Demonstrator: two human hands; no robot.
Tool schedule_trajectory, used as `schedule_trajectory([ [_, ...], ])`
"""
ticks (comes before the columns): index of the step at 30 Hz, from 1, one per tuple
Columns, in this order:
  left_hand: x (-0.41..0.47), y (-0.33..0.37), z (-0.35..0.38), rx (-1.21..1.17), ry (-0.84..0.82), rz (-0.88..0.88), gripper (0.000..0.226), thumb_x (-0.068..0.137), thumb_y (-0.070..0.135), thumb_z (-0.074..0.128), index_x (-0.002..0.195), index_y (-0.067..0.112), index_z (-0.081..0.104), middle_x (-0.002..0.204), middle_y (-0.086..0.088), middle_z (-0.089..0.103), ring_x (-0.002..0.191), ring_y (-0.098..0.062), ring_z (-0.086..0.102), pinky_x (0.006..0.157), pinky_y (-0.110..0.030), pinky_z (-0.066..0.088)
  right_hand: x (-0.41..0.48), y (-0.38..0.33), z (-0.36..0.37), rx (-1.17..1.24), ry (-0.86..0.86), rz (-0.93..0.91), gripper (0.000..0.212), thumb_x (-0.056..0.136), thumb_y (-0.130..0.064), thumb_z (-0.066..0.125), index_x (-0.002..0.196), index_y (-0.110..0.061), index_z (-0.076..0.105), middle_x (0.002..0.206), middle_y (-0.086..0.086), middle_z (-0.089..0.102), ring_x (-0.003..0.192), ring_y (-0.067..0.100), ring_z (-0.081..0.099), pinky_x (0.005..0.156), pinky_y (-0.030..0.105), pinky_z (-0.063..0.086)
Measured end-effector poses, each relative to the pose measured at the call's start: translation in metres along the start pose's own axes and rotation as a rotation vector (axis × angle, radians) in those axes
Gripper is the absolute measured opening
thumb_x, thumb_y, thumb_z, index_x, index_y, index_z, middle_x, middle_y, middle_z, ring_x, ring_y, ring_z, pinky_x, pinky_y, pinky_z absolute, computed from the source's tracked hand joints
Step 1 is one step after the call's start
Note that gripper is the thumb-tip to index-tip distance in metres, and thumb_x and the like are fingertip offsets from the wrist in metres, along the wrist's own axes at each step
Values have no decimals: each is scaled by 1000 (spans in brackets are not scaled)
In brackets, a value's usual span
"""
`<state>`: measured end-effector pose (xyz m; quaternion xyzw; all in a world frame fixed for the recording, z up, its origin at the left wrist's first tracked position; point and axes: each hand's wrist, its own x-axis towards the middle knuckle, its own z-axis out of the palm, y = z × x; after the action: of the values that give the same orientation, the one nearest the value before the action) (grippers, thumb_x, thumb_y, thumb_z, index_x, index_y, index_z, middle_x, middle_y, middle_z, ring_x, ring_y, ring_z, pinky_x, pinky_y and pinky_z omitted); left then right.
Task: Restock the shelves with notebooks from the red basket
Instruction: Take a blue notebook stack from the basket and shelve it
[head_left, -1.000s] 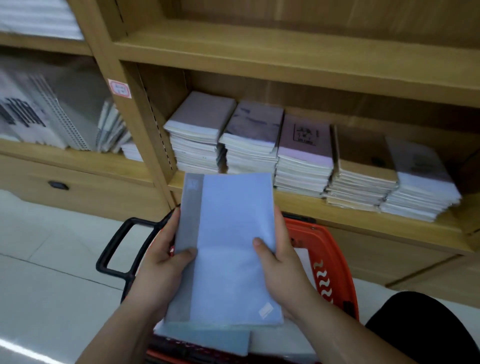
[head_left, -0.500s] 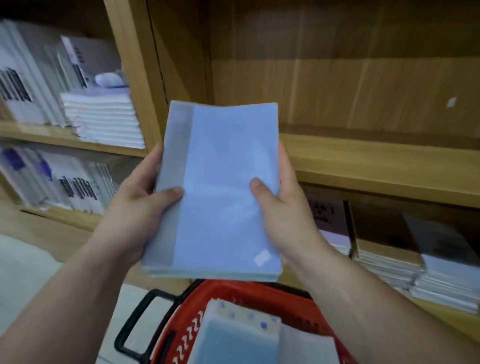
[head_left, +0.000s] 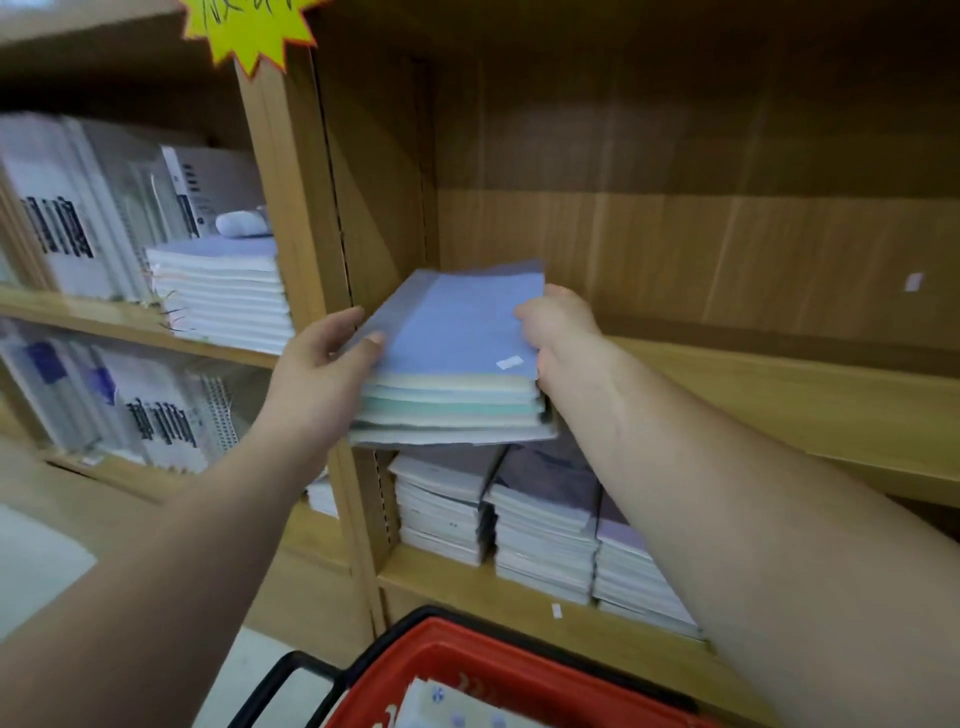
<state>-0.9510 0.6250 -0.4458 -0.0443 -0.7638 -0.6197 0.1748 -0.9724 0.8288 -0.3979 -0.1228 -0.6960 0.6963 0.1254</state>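
Observation:
A stack of several notebooks with a blue top cover (head_left: 452, 332) lies flat between my two hands, at the left end of a bare wooden shelf (head_left: 779, 384). My left hand (head_left: 322, 374) grips its left edge, thumb on the cover. My right hand (head_left: 558, 325) grips the right edge, fingers hidden under the stack. The stack's front end overhangs the shelf's front edge. Below, the red basket (head_left: 467, 670) with a black handle holds more notebooks (head_left: 447, 709).
The shelf below carries three stacks of notebooks (head_left: 540, 509). A wooden upright (head_left: 306, 260) divides off the left bay, which holds a white notebook pile (head_left: 223, 291) and upright spiral pads. A yellow star-shaped tag (head_left: 249, 31) hangs at the top.
Both hands have carried the blue-topped stack up from over the basket and forward onto the shelf's left end, tipping it from facing me to lying flat. My view has risen to this shelf.

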Motion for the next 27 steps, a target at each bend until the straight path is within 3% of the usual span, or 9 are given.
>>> schedule_trajectory([
  [3, -14, -5, 1, 368, -49, 180, 76, 81, 55, 74, 148, 36, 43, 149, 11, 40, 139, -10, 35, 114, -34, 33, -7, -4, -8, -135, -98, 23, 43, 103, -6, 42, 146, -3, 45, 147, 15, 50, 108, 23, 52, 81, 30, 40],
  [6, -16, -11, -2, 615, -146, 234, 106, 65, 63, 81, 155, 33, 32, 165, -4, 13, 153, -19, 13, 120, -39, 25, -1, -6, -10, -176, -100, -12, 42, 103, -6, 43, 145, 2, 44, 126, 12, 54, 101, 18, 46, 77, 30, 45],
  [8, -15, -13, -5, 652, -141, 279, 106, 63, 63, 81, 154, 32, 34, 166, -8, 12, 153, -23, 13, 120, -42, 27, -1, -6, -10, -218, -34, -74, 47, 101, -8, 51, 146, 2, 43, 134, 9, 55, 118, 21, 54, 92, 33, 49],
  [12, -17, -14, -2, 673, -90, 314, 104, 64, 60, 83, 152, 35, 36, 166, -8, 14, 152, -27, 19, 118, -42, 28, -11, 10, -34, -138, -187, -112, 71, 98, -38, 63, 157, -15, 31, 152, 1, 44, 137, 20, 43, 113, 32, 30],
  [17, -14, -16, 2, 707, -50, 368, 102, 65, 60, 82, 152, 28, 39, 164, -9, 22, 150, -28, 25, 118, -44, 30, -17, 30, -42, -200, -408, -112, 140, 50, -63, 91, 161, -16, 20, 161, -2, 33, 141, 16, 39, 116, 34, 34],
  [21, 2, -15, 1, 914, 1, 432, 101, 66, 80, 68, 149, 26, 45, 156, -12, 39, 139, -37, 39, 112, -52, 34, -2, 32, -32, -340, -324, -211, 107, 71, -31, 91, 156, -13, 30, 137, -11, 53, 101, 6, 56, 72, 16, 44],
  [23, 12, -13, 4, 1064, 50, 494, 102, 64, 91, 54, 144, 28, 50, 149, -10, 49, 128, -40, 46, 104, -54, 35, 6, 29, -30, -356, -310, -230, 99, 74, -29, 90, 154, -10, 34, 125, -11, 58, 98, 8, 60, 73, 21, 50],
  [25, 21, -11, 8, 1145, 57, 545, 102, 63, 93, 46, 142, 29, 52, 146, -8, 54, 121, -38, 50, 100, -52, 37, 16, 28, -29, -356, -300, -216, 106, 74, -34, 90, 157, -11, 29, 140, -4, 55, 113, 18, 63, 85, 29, 56],
  [27, 27, -14, 11, 1155, 63, 574, 100, 64, 90, 48, 142, 28, 52, 145, -7, 55, 118, -38, 52, 99, -51, 39, 19, 29, -33, -365, -286, -251, 98, 82, -32, 84, 159, -13, 26, 137, -4, 52, 112, 16, 63, 81, 21, 55],
])
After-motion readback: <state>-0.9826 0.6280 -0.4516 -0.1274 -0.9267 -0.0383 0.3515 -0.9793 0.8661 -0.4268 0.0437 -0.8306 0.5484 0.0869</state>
